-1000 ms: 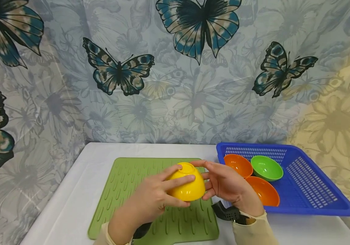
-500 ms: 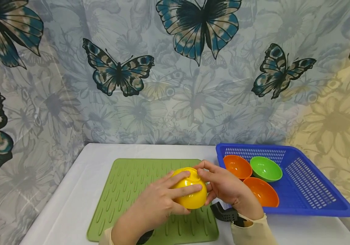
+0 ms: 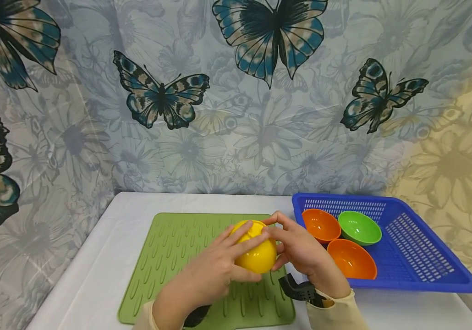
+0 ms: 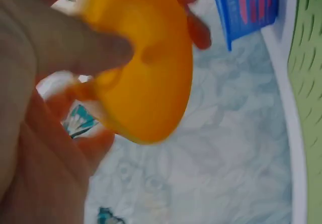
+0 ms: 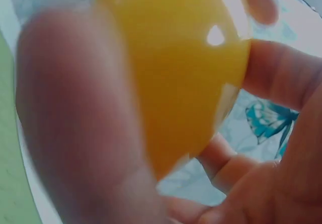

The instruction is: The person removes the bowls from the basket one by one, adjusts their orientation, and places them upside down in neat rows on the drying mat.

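Observation:
A glossy yellow bowl [image 3: 262,256], its base ring turned up, is held between both hands over the green mat. The left hand [image 3: 213,268] grips it from the left, fingers spread across its outside. In the left wrist view the thumb [image 4: 95,53] lies on the yellow wall, with other fingertips past the far edge. From the right, the right hand [image 3: 306,250] holds the bowl near its base ring. The right wrist view has the blurred thumb [image 5: 80,108] on one side of the bowl and fingers [image 5: 276,73] on the other.
The ribbed green mat [image 3: 166,261] lies on a white-covered table [image 3: 91,270]. At the right, a blue basket [image 3: 438,256] contains two orange bowls [image 3: 351,259] and a green bowl [image 3: 359,228]. Behind hangs a butterfly-print cloth [image 3: 260,151].
The yellow bowl dips slightly, then rises again, turning in the hands. The right hand's fingers have closed in on its base end, and the left hand has shifted a little rightward.

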{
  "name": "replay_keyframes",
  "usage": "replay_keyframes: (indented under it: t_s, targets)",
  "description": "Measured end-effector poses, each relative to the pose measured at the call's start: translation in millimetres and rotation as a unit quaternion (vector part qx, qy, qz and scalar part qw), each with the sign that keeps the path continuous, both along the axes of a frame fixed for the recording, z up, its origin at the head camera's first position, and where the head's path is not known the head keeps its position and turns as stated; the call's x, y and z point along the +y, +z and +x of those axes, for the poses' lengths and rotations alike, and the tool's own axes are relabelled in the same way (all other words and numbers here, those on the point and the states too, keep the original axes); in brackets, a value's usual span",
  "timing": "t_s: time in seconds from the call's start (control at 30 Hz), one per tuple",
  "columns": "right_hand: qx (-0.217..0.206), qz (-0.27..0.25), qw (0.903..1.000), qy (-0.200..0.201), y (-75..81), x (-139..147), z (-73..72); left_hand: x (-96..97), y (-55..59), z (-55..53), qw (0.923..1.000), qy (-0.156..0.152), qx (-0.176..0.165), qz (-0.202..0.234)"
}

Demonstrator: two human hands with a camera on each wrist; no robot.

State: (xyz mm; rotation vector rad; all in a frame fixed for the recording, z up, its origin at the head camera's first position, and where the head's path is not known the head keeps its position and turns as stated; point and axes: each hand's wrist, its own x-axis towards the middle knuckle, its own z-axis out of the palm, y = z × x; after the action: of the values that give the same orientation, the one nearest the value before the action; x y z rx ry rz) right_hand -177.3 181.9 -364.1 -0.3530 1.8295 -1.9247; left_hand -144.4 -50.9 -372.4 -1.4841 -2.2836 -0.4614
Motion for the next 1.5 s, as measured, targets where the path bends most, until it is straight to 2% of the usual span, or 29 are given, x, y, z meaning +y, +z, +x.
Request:
replay_keyframes:
  t_s: [0.07,0.13,0.2,0.3,0.37,0.43,0.57,0.63,0.7,0.93,1.13,1.3,1.5]
  targets:
    - [0.02,0.039,0.998,-0.045,0.5,-3,0.6,1.5,-2.6,0.6,0.9981,0.03,-0.049,0.025]
    - [0.037,0.072,0.9928,-0.088,0.8,-6,1.2,2.6,-4.5,1.0,0.9899,0.075,-0.102,0.063]
    - [0.05,0.099,0.9852,-0.131,0.9,-10,2.4,2.9,-5.6,1.1,0.9741,0.12,-0.163,0.101]
    - [0.068,0.13,0.9732,-0.177,0.5,-17,5.0,2.4,-6.9,-0.1,0.9437,0.172,-0.244,0.142]
    - [0.086,0.153,0.965,-0.195,0.7,-22,7.6,2.1,-8.3,-1.9,0.927,0.188,-0.286,0.152]
    - [0.104,0.172,0.9587,-0.201,1.3,-26,10.4,1.9,-10.2,-4.4,0.9139,0.196,-0.319,0.156]
    - [0.128,0.195,0.951,-0.203,2.6,-32,15.4,0.5,-13.7,-9.0,0.8963,0.195,-0.361,0.168]
    - [0.138,0.199,0.9491,-0.201,2.6,-35,17.2,-0.5,-15.0,-10.3,0.8926,0.189,-0.371,0.172]
    - [0.145,0.203,0.9476,-0.199,2.0,-38,18.4,-1.6,-15.7,-11.0,0.892,0.183,-0.377,0.17]
    - [0.164,0.209,0.9436,-0.198,-1.0,-42,19.8,-3.8,-16.4,-13.2,0.8972,0.181,-0.367,0.166]
    - [0.17,0.211,0.9435,-0.192,-2.8,-44,18.2,-5.2,-14.8,-15.2,0.8989,0.2,-0.353,0.166]
    - [0.16,0.199,0.9537,-0.159,-8.6,-49,15.5,-8.0,-16.4,-18.1,0.9014,0.229,-0.328,0.165]
    - [0.132,0.15,0.9759,-0.087,-21.9,-64,0.6,-30.1,-24.9,-30.9,0.8912,0.275,-0.327,0.151]
